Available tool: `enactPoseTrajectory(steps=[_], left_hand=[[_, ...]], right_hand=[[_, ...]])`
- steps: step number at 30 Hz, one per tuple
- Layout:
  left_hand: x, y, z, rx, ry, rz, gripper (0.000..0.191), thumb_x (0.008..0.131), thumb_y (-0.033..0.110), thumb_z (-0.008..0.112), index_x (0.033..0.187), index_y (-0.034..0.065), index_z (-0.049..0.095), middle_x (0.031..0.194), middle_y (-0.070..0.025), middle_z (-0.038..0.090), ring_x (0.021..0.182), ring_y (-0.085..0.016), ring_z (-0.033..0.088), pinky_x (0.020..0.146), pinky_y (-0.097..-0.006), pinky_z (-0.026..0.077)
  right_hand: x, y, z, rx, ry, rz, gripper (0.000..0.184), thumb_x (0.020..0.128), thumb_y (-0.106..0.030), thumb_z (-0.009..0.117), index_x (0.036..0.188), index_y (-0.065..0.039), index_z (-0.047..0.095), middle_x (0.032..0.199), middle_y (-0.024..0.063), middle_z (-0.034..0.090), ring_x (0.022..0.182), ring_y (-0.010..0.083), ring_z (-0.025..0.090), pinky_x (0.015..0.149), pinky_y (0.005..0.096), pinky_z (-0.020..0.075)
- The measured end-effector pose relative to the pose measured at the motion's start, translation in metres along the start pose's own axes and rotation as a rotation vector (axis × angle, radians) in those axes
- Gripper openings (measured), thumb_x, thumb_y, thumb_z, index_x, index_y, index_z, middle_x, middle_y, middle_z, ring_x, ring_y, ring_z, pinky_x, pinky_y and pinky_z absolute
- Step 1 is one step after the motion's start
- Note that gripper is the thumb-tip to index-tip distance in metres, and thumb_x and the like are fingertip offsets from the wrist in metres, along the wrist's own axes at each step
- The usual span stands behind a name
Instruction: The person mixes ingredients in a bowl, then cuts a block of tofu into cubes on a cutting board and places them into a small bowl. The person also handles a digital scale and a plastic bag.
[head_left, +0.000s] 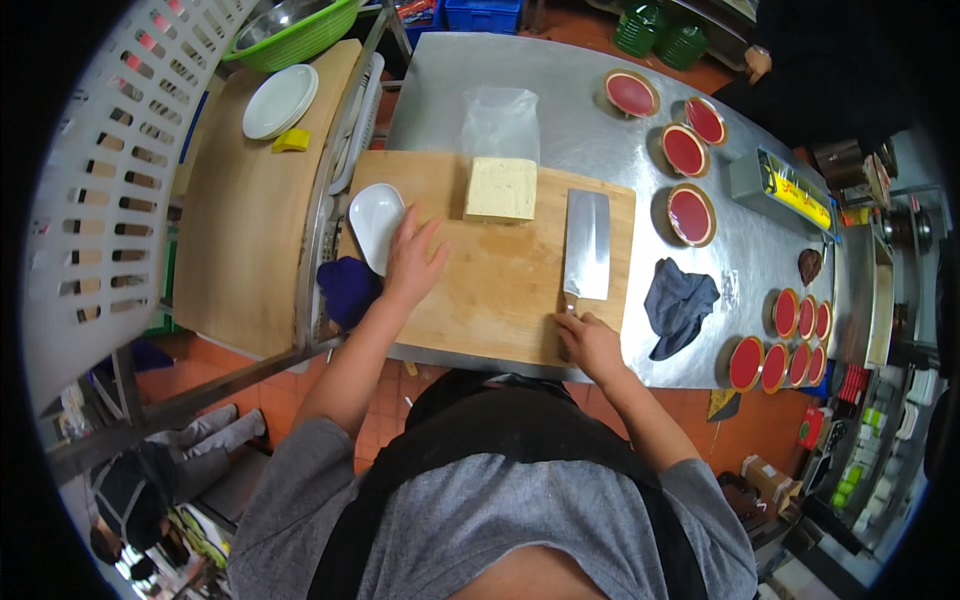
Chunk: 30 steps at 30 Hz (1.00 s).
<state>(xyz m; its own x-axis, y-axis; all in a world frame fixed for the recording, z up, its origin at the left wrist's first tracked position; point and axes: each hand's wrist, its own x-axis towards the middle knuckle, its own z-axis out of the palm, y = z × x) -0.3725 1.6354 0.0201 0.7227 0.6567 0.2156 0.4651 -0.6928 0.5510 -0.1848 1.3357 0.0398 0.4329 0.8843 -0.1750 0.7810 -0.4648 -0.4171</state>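
Observation:
A thick wooden cutting board (495, 277) lies before me on the steel table. On its left side rests a small white dish (373, 217). My left hand (414, 259) is at the dish's right edge, fingers spread and nothing gripped. A cleaver (588, 244) lies flat along the right side of the board, blade pointing away from me. My right hand (592, 345) is closed around its handle, which is mostly hidden. Near the board's far edge sits a pale yellow block (501, 191), tofu by its look. Behind it lies a clear plastic bag (501, 120).
Several film-covered bowls of red contents (684, 150) stand on the steel table (570, 82). A dark cloth (679, 307) lies right of the board, a purple cloth (349, 291) left. Plates (279, 101) sit on another board. A co-worker's hand (757, 64) shows far right.

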Motion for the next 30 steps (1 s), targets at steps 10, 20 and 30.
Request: enactPoseTrajectory(steps=[10, 20, 30], left_hand=[[0.093, 0.023, 0.067, -0.809, -0.107, -0.711, 0.046, 0.094, 0.030, 0.059, 0.123, -0.0059, 0.056, 0.119, -0.0117, 0.061, 0.110, -0.018, 0.055, 0.095, -0.0295, 0.041], [0.090, 0.046, 0.038, -0.983, -0.222, -0.847, 0.038, 0.093, 0.028, 0.059, 0.116, -0.0015, 0.061, 0.109, -0.0069, 0.064, 0.099, -0.015, 0.054, 0.088, -0.0323, 0.040], [-0.002, 0.092, 0.002, -1.108, -0.244, -0.802, 0.035, 0.093, 0.027, 0.060, 0.115, 0.0000, 0.061, 0.107, -0.0049, 0.064, 0.093, -0.013, 0.056, 0.083, -0.0294, 0.043]], right_hand=[[0.153, -0.008, -0.004, 0.713, 0.285, 0.103, 0.038, 0.097, -0.030, 0.056, 0.112, 0.003, 0.063, 0.095, 0.0129, 0.064, 0.080, 0.0222, 0.060, 0.072, 0.0319, 0.0472], [0.206, -0.063, 0.007, 1.009, 0.206, 0.315, 0.049, 0.095, -0.040, 0.056, 0.103, 0.007, 0.064, 0.079, 0.0141, 0.064, 0.072, 0.0192, 0.059, 0.065, 0.0353, 0.0461], [0.114, -0.069, -0.015, 0.998, 0.138, 0.294, 0.047, 0.098, -0.040, 0.054, 0.104, 0.005, 0.063, 0.083, 0.0062, 0.060, 0.078, 0.0129, 0.049, 0.070, 0.0293, 0.0429]])
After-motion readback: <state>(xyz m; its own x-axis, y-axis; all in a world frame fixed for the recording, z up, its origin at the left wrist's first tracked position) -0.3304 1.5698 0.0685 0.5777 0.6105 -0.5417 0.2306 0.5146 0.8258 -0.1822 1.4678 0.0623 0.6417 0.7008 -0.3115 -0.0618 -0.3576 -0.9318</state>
